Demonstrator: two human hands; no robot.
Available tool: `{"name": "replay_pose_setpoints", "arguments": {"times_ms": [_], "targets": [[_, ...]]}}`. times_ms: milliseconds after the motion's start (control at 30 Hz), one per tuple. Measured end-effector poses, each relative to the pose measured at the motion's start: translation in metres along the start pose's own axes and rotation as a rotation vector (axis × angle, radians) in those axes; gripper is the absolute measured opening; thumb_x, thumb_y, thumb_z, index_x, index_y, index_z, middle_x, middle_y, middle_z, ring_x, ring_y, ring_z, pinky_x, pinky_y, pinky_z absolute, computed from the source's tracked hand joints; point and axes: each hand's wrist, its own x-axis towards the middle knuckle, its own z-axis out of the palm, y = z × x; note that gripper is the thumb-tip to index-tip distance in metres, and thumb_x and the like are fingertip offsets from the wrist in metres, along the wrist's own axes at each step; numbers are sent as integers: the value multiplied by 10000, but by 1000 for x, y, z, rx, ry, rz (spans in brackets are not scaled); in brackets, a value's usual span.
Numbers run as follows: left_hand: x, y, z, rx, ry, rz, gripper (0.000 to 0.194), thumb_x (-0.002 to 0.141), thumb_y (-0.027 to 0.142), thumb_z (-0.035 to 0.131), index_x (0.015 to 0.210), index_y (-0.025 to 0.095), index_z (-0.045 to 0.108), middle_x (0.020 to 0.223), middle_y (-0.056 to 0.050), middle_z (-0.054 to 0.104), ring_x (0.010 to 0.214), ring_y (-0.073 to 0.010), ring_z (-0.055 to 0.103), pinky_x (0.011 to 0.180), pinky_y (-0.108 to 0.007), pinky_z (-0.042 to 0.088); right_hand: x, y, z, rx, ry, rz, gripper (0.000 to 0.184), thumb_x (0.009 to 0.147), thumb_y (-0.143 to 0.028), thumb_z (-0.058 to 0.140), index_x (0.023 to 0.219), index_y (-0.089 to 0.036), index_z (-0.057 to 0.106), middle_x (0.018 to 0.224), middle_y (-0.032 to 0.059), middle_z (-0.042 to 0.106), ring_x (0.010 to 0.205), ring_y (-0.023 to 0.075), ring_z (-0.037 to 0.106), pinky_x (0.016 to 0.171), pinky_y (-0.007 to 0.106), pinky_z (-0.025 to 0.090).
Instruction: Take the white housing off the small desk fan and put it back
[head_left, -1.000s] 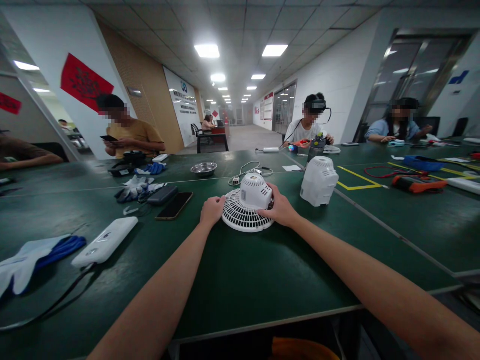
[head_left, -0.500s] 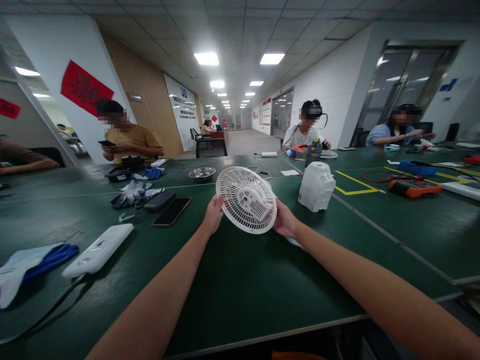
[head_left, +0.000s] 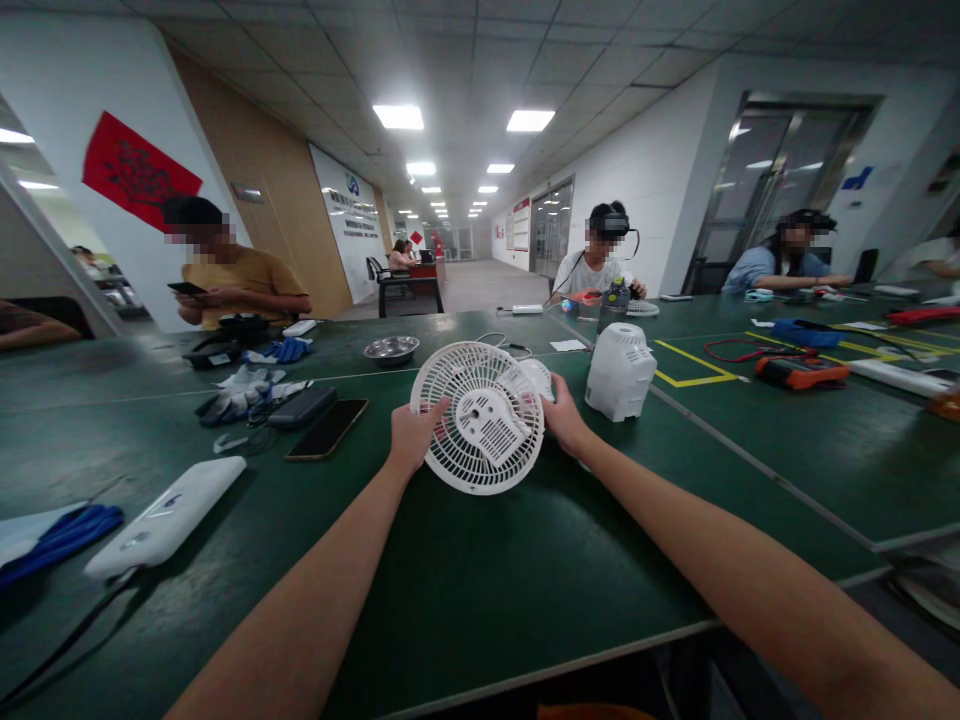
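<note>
Both grips (head_left: 411,437) (head_left: 566,420), part-closed, hold 1 fan grille (head_left: 480,420).

Bare left hand (head_left: 412,436), bare right hand (head_left: 565,418), bare forearms (head_left: 304,592) tapering to narrow wrists (head_left: 589,446)

One held white grille (head_left: 477,418), one white housing (head_left: 620,372), one metal bowl (head_left: 391,350), one orange meter (head_left: 801,373).
</note>
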Motion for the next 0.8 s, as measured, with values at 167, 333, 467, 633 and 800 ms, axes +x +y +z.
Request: {"name": "replay_pose_setpoints", "arguments": {"times_ms": [167, 333, 467, 633, 800], "targets": [[6, -3, -7, 47, 29, -85, 308, 664, 339, 802, 814, 95, 688, 666, -78, 710, 594, -227, 697, 542, -359, 590, 13, 12, -38, -733, 179, -219, 751, 715, -375, 700, 1380, -244, 377, 1121, 101, 590, 978, 287, 585, 914, 426, 446], [15, -10, -17, 53, 92, -77, 297, 656, 328, 807, 800, 100, 684, 686, -82, 709, 579, -212, 689, 561, -356, 587, 17, 27, -40, -955, 143, -149, 705, 708, -328, 698, 1352, -249, 421, 1039, 97, 541, 865, 245, 578, 838, 378, 463], [17, -10, -21, 110, 78, -85, 265, 680, 304, 794, 824, 106, 694, 721, -94, 718, 603, -211, 692, 576, -352, 583, 21, 10, -50, -1008, 337, -327, 594, 753, -353, 648, 1302, -230, 457, 1167, 131, 492, 1099, 304, 500, 954, 456, 394], [17, -9, -21, 110, 53, -85, 248, 703, 298, 780, 826, 100, 693, 731, -99, 719, 613, -208, 690, 591, -351, 581, 25, -6, -91, -967, 854, -337, 647, 711, -314, 637, 1308, -250, 397, 1384, 143, 337, 1279, 354, 340, 997, 548, 318], [17, -10, -22, 96, 35, -89, 237, 717, 283, 768, 864, 110, 698, 765, -92, 731, 626, -196, 693, 625, -351, 582, 29, 30, -117, -717, 754, 24, 843, 639, -422, 702, 1339, -213, 282, 1216, 162, 518, 1102, 345, 522, 911, 522, 415]]}}
